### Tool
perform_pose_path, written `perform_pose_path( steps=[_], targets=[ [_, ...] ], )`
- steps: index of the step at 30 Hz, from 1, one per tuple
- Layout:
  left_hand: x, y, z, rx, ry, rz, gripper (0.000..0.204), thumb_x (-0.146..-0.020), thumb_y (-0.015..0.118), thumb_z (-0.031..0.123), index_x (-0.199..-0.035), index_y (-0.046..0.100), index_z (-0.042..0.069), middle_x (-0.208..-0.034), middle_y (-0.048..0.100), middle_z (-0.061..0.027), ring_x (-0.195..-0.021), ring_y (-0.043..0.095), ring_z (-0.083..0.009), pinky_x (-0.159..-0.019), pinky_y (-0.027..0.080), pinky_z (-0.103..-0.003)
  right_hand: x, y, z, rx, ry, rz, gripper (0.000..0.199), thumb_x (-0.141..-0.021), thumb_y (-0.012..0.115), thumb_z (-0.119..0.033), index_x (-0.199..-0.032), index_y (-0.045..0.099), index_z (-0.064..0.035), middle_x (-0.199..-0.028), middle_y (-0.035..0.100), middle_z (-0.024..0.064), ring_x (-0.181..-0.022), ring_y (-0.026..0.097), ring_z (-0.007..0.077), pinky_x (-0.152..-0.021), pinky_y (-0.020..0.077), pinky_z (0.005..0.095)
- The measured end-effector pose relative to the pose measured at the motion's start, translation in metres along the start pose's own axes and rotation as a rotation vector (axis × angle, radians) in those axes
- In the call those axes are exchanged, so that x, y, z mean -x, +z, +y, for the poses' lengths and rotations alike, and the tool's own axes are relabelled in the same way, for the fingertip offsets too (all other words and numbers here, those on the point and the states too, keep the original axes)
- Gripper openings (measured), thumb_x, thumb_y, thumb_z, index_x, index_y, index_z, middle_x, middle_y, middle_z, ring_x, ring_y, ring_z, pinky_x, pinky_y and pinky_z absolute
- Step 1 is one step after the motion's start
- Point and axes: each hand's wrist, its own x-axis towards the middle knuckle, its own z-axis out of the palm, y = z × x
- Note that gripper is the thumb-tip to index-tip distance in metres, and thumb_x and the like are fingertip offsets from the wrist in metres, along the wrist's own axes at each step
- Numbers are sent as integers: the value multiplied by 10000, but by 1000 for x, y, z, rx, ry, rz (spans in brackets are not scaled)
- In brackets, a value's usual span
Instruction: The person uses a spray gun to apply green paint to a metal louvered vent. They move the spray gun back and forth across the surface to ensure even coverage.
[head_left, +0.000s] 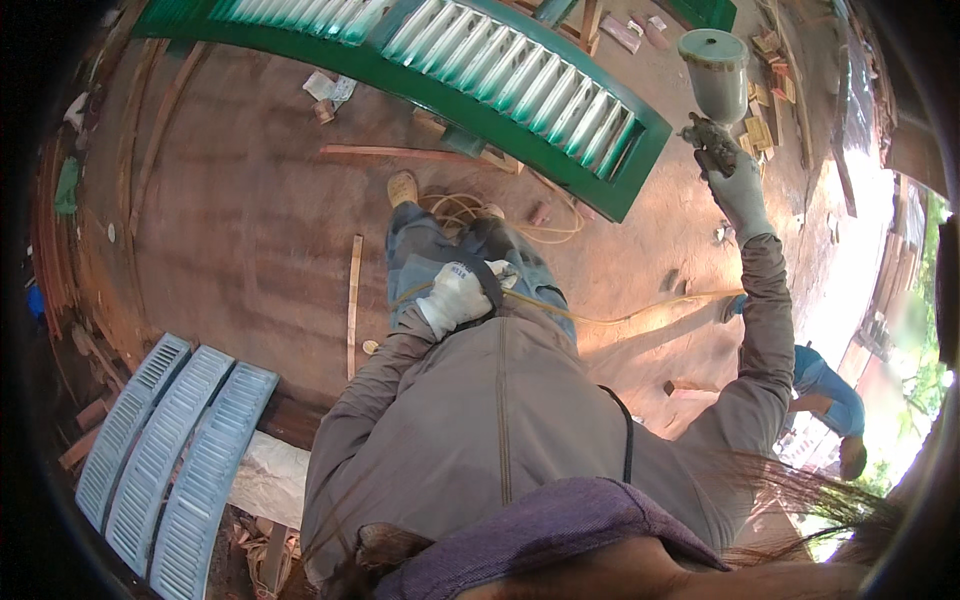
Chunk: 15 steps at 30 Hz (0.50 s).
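My right hand (pixel 741 198), in a white glove, is raised at the upper right and wrapped round a spray gun (pixel 712 146). A grey paint cup (pixel 715 85) with a lid sits upright on top of the gun. At my waist, my left hand (pixel 462 295), also gloved, is closed on a thin yellow hose (pixel 600 321) that runs off to the right; a black band partly covers the fingers. Left of the gun stretches a louvered shutter panel (pixel 640 165) with a glossy green frame. Its slats (pixel 500 75) are partly green and partly whitish. The gun and panel are apart.
Three grey-blue louvered panels (pixel 178 465) lean side by side at the lower left. Loose hose (pixel 455 210) coils by my feet. Wood strips (pixel 355 305) and brick-like pieces (pixel 690 388) lie on the brown floor. Another person (pixel 832 395) bends over at the right.
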Motion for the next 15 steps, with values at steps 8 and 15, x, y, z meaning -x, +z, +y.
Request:
perform_pose_path(
  steps=[8, 15],
  targets=[
    [10, 10, -28, 1, 69, 30, 167, -907, 609, 276, -989, 693, 158, -887, 697, -86, -823, 665, -304, -695, 520, -410, 16, 14, -5, 32, -88, -170, 332, -870, 702, -190, -1119, 661, 26, -839, 698, 130, -726, 644, 159, -681, 519, 344],
    [10, -20, -30, 28, -1, -19, 189, -917, 602, 265, -1040, 693, 154, -932, 707, -67, -855, 668, -288, -724, 525, -383, 59, 3, -58, -471, 205, -452, 423, -900, 665, -70, -1301, 559, 11, -965, 688, 59, -760, 634, 87, -607, 545, 247]
  ],
)
